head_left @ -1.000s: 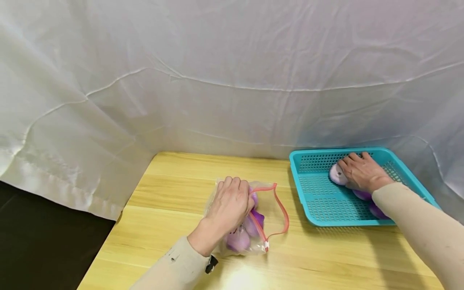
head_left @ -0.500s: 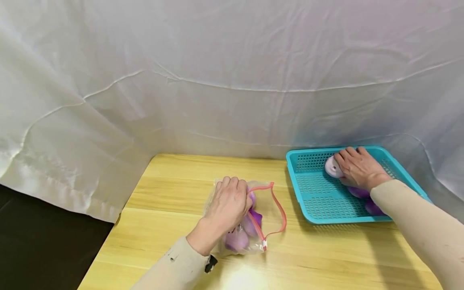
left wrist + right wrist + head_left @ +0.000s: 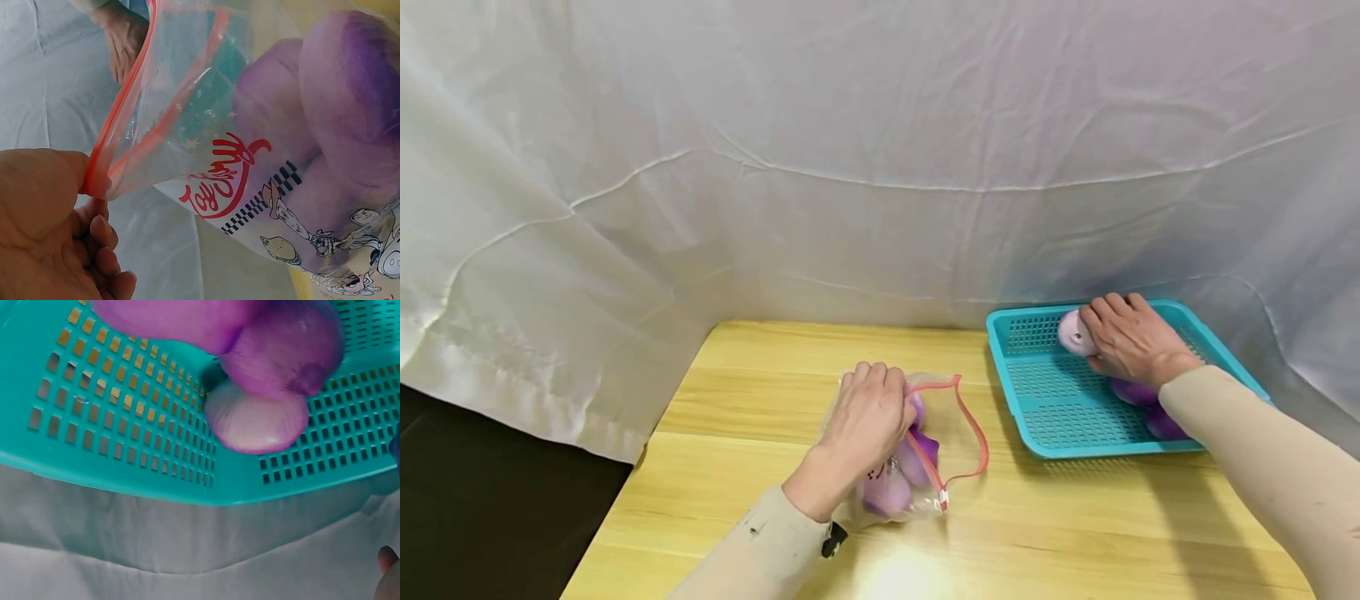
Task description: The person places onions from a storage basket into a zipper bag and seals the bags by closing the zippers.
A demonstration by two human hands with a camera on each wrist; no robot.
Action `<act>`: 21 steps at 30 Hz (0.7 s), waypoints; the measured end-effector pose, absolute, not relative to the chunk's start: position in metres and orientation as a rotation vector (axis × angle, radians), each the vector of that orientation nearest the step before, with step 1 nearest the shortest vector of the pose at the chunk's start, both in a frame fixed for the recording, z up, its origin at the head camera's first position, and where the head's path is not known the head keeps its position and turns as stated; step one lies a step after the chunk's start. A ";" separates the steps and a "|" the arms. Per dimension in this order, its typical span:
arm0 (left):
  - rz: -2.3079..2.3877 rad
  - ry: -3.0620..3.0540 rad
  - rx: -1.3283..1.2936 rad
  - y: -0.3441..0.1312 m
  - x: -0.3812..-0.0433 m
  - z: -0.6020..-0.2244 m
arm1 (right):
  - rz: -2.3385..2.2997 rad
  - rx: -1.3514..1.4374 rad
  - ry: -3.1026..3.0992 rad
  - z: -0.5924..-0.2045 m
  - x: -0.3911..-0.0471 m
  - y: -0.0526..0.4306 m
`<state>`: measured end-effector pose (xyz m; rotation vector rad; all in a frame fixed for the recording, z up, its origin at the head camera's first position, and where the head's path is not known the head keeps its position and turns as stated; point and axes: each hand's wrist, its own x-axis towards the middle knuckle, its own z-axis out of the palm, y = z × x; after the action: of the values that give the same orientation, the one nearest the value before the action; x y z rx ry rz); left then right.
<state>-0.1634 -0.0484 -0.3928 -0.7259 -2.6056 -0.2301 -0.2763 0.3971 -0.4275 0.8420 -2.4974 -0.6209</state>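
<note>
The right hand (image 3: pixel 1135 342), gripping a pale onion (image 3: pixel 1075 333), has shifted toward the far side of the basket (image 3: pixel 1067 408) in the head view; the bag (image 3: pixel 921 496) lies on the table (image 3: pixel 1037 533). Left wrist: the left hand (image 3: pixel 56 219) pinches its red rim (image 3: pixel 124 119) (if that slips, it could sag closed). Right wrist: purple onions (image 3: pixel 281 350) sit in the basket.

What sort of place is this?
Probably a makeshift, curtained-off workspace: a yellow wood-grain table, wrinkled whitish fabric sheeting hanging behind it, and a rectangular turquoise perforated plastic basket on top.
</note>
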 end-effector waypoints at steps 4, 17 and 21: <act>-0.243 -2.606 -0.723 -0.048 -0.165 -0.393 | -0.622 0.834 -2.475 -0.420 -0.275 0.392; -0.290 -2.650 -0.709 -0.048 -0.173 -0.391 | -0.495 0.764 -2.445 -0.397 -0.272 0.363; -0.304 -2.642 -0.710 -0.049 -0.174 -0.391 | -0.479 0.769 -2.423 -0.388 -0.271 0.355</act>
<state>-0.1745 -0.0486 -0.3912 -0.7099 -2.6420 -0.3039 -0.2715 0.3546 -0.3885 0.7685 -2.4230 -0.4791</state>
